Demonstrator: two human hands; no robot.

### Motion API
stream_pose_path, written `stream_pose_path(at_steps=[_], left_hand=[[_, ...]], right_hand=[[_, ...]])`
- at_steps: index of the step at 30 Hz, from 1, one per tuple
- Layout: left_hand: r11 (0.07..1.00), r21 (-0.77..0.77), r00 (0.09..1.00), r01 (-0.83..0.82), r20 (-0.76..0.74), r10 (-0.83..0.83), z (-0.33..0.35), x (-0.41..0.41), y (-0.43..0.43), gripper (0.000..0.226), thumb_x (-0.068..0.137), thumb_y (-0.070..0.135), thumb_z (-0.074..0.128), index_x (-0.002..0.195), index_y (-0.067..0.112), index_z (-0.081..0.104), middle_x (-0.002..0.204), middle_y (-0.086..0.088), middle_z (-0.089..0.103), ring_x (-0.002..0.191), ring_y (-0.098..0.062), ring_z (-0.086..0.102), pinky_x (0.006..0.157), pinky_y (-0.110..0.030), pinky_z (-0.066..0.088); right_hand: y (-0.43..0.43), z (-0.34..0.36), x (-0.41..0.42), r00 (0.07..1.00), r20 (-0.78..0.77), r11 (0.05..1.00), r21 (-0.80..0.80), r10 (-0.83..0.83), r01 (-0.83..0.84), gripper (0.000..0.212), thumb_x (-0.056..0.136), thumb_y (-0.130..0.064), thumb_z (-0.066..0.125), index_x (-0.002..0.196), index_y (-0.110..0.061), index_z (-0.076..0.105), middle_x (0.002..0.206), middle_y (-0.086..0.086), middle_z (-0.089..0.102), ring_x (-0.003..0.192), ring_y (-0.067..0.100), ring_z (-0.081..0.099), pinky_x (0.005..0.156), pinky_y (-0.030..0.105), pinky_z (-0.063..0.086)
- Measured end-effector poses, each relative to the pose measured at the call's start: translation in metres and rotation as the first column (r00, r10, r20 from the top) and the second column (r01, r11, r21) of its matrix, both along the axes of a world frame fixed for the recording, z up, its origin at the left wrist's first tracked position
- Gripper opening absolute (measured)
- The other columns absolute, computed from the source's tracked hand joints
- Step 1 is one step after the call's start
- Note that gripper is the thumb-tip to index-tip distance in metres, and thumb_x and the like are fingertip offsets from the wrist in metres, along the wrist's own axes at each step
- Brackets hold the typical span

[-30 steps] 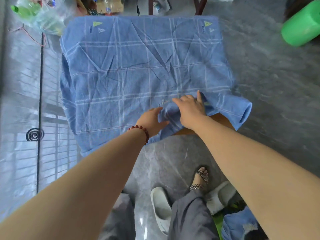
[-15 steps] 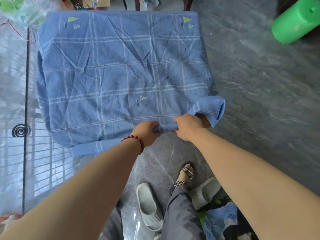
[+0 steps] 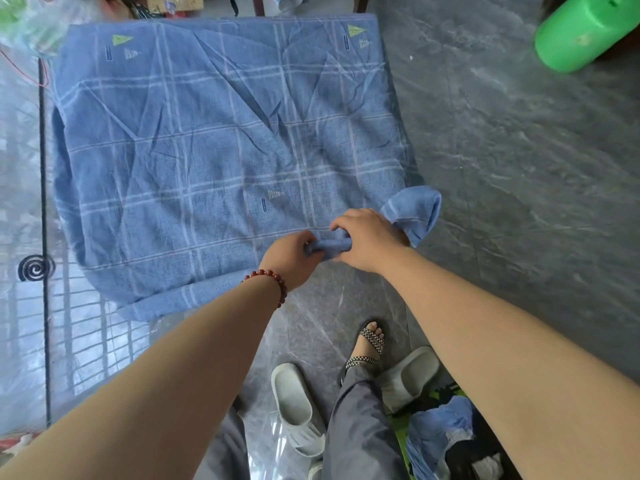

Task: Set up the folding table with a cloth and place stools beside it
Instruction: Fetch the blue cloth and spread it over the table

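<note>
A blue checked cloth [image 3: 214, 143] lies spread over the folding table, which it hides completely. Its near right corner [image 3: 414, 209] is folded up in a loose flap. My left hand [image 3: 292, 256], with a red bead bracelet on the wrist, and my right hand [image 3: 367, 239] sit close together at the cloth's near edge. Both grip a bunched roll of that edge [image 3: 329, 244] between them. A green plastic stool [image 3: 581, 36] lies on its side on the floor at the far right.
Grey marble floor [image 3: 519, 168] runs along the right. A glass pane with a black metal grille [image 3: 34, 268] is on the left. White slippers [image 3: 298, 407] and my sandalled foot [image 3: 370, 344] are below; a heap of blue cloth [image 3: 440, 434] lies at bottom right. Clutter lines the far edge.
My hands slid from the cloth's top back to its near edge and closed on it, bunching it. The bare wooden table corner seen earlier is now covered.
</note>
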State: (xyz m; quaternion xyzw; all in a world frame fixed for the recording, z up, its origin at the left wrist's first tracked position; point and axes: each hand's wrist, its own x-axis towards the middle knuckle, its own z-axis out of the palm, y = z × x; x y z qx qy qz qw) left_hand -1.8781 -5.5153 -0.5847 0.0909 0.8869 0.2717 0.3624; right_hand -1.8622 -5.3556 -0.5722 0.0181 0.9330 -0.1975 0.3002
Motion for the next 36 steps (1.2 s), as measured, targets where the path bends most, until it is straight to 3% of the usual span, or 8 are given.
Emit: stream_pose_path(at_steps=[2, 4, 8, 13, 22, 26, 31, 36], left_hand=[[1.000, 0.006, 0.999, -0.023, -0.044, 0.023, 0.002, -0.005, -0.002, 0.016, 0.090, 0.021, 0.054, 0.098, 0.008, 0.059, 0.086, -0.003, 0.055, 0.076, -0.020, 0.049, 0.066, -0.027, 0.035], [1.000, -0.005, 0.997, -0.030, -0.073, 0.030, 0.005, -0.008, -0.005, 0.015, 0.091, 0.019, 0.052, 0.096, 0.007, 0.058, 0.087, -0.003, 0.053, 0.077, -0.020, 0.048, 0.065, -0.028, 0.034], [0.999, -0.035, 0.996, -0.028, -0.089, 0.025, 0.009, -0.012, -0.006, 0.014, 0.092, 0.019, 0.050, 0.095, 0.007, 0.057, 0.087, -0.004, 0.055, 0.075, -0.021, 0.049, 0.062, -0.028, 0.035], [0.998, -0.059, 0.999, 0.026, -0.027, -0.028, 0.011, -0.007, -0.001, 0.019, 0.092, 0.019, 0.052, 0.106, 0.007, 0.058, 0.092, -0.006, 0.057, 0.082, -0.024, 0.052, 0.068, -0.029, 0.038], [0.996, -0.041, 0.996, 0.073, 0.058, -0.070, 0.004, 0.025, 0.028, 0.023, 0.091, 0.019, 0.053, 0.111, 0.008, 0.057, 0.103, -0.011, 0.062, 0.090, -0.026, 0.056, 0.070, -0.028, 0.038], [0.993, -0.018, 0.991, 0.116, 0.069, -0.115, 0.000, 0.032, 0.037, 0.020, 0.089, 0.020, 0.057, 0.106, 0.007, 0.059, 0.103, -0.010, 0.063, 0.091, -0.024, 0.056, 0.070, -0.028, 0.039], [0.996, 0.032, 0.981, 0.088, 0.169, -0.092, 0.000, 0.033, 0.036, 0.028, 0.086, 0.030, 0.064, 0.110, 0.015, 0.058, 0.106, 0.002, 0.064, 0.099, -0.018, 0.061, 0.084, -0.030, 0.049], [0.998, 0.019, 0.985, 0.068, 0.160, -0.070, 0.003, 0.026, 0.028, 0.025, 0.090, 0.030, 0.058, 0.110, 0.016, 0.058, 0.107, 0.001, 0.064, 0.097, -0.019, 0.061, 0.075, -0.027, 0.047]], right_hand=[[0.001, 0.001, -0.004, 0.994, 0.023, 0.988, 0.115, 0.103, -0.105, 0.054, 0.078, -0.033, 0.072, 0.127, -0.027, 0.051, 0.128, -0.002, 0.049, 0.127, 0.021, 0.039, 0.118, 0.041, 0.009], [0.001, 0.003, -0.006, 0.988, 0.081, 0.971, 0.187, 0.132, -0.145, 0.053, 0.079, -0.026, 0.070, 0.127, -0.027, 0.049, 0.128, -0.001, 0.047, 0.128, 0.022, 0.037, 0.118, 0.046, 0.002], [-0.003, 0.011, -0.007, 0.981, 0.140, 0.947, 0.270, 0.138, -0.172, 0.041, 0.087, -0.008, 0.054, 0.125, -0.024, 0.054, 0.126, 0.004, 0.050, 0.124, 0.027, 0.041, 0.114, 0.048, 0.021], [-0.001, 0.013, 0.000, 0.964, 0.252, 0.942, 0.297, 0.082, -0.158, 0.044, 0.088, 0.000, 0.048, 0.126, -0.022, 0.053, 0.125, 0.007, 0.054, 0.114, 0.029, 0.053, 0.088, 0.041, 0.044], [0.024, 0.007, 0.023, 0.934, 0.347, 0.929, 0.366, -0.082, -0.054, 0.037, 0.086, 0.001, 0.053, 0.120, -0.015, 0.056, 0.123, 0.009, 0.057, 0.111, 0.029, 0.057, 0.081, 0.037, 0.049], [0.037, 0.003, 0.030, 0.902, 0.421, 0.910, 0.405, -0.100, -0.088, 0.043, 0.086, -0.004, 0.059, 0.126, -0.016, 0.054, 0.131, 0.007, 0.053, 0.121, 0.028, 0.052, 0.091, 0.037, 0.046], [0.043, 0.002, 0.036, 0.919, 0.394, 0.968, 0.233, -0.003, -0.096, 0.053, 0.075, -0.029, 0.076, 0.124, -0.022, 0.055, 0.125, 0.003, 0.057, 0.114, 0.026, 0.056, 0.089, 0.035, 0.048], [0.021, 0.002, 0.030, 0.951, 0.310, 0.995, 0.084, 0.016, -0.044, 0.047, 0.078, -0.038, 0.073, 0.119, -0.023, 0.056, 0.119, 0.003, 0.060, 0.107, 0.025, 0.056, 0.086, 0.035, 0.050]])
